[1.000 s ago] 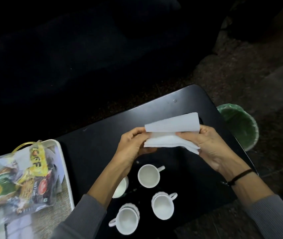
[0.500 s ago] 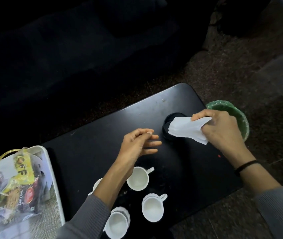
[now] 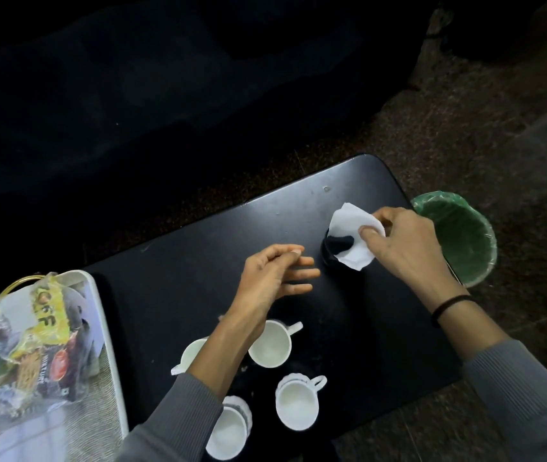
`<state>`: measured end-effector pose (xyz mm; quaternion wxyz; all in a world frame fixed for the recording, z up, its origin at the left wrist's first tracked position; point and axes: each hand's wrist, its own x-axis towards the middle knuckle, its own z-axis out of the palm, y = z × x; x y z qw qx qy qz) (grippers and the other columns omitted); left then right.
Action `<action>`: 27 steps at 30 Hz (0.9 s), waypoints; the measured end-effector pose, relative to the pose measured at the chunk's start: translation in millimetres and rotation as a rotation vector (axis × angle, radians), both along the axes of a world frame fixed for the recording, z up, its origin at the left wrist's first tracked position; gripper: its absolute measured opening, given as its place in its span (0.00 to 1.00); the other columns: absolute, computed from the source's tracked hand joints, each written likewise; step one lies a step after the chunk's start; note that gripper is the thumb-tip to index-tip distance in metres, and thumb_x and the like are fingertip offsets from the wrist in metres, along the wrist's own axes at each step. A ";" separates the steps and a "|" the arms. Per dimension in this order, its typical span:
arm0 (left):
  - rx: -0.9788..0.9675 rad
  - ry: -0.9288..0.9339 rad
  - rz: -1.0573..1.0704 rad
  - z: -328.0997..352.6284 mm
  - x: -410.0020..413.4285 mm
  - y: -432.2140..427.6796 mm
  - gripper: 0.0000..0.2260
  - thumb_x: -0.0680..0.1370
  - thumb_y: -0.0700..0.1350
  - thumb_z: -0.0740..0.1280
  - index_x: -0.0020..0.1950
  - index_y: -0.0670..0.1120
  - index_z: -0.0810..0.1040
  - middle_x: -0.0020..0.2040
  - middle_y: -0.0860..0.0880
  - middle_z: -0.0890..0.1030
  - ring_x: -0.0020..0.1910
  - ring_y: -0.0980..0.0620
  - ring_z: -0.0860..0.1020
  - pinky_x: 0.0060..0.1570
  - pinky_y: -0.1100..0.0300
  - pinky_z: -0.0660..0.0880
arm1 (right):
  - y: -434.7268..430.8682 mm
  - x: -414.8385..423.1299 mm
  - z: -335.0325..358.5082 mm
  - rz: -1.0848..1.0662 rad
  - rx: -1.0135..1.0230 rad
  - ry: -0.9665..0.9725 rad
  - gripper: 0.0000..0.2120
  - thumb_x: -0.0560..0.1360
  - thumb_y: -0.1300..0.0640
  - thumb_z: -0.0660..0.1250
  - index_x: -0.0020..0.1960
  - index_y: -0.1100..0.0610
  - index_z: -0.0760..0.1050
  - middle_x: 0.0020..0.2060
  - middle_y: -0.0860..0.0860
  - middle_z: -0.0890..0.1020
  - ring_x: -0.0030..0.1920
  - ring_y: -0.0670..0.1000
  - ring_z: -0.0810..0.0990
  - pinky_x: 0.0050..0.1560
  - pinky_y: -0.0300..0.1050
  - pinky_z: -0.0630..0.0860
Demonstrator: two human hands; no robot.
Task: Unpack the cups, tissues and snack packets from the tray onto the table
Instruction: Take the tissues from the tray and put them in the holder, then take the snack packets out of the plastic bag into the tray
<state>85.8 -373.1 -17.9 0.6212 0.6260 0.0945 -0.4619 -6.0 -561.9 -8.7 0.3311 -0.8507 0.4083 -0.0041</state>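
The right hand pinches the tissues at the mouth of the black holder, at the table's two o'clock; pushed off-centre, they could tip it toward the bin at three. The left hand hovers slack, holding nothing. The cups at six stand empty, and the snack packets fill the tray at nine.
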 end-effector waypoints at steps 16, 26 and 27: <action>0.049 -0.019 -0.020 30.7 -4.0 -7.0 0.08 0.82 0.38 0.65 0.57 0.38 0.81 0.47 0.40 0.87 0.42 0.46 0.87 0.36 0.60 0.83 | 5.9 0.4 32.5 0.013 0.020 0.063 0.09 0.73 0.57 0.71 0.53 0.54 0.80 0.49 0.54 0.78 0.49 0.56 0.79 0.53 0.51 0.77; 0.025 -0.048 0.074 60.7 -0.8 30.9 0.07 0.81 0.40 0.66 0.56 0.40 0.82 0.49 0.40 0.87 0.45 0.43 0.87 0.38 0.59 0.83 | 61.2 16.1 74.3 0.194 -0.130 -0.033 0.13 0.74 0.56 0.71 0.58 0.52 0.77 0.49 0.50 0.75 0.45 0.56 0.79 0.43 0.47 0.72; 0.025 -0.056 0.092 62.0 1.1 40.7 0.07 0.81 0.39 0.66 0.56 0.39 0.82 0.49 0.40 0.87 0.45 0.44 0.87 0.39 0.58 0.83 | 73.3 20.3 74.4 0.238 -0.128 -0.043 0.13 0.74 0.55 0.71 0.58 0.52 0.77 0.48 0.49 0.74 0.45 0.54 0.79 0.43 0.45 0.70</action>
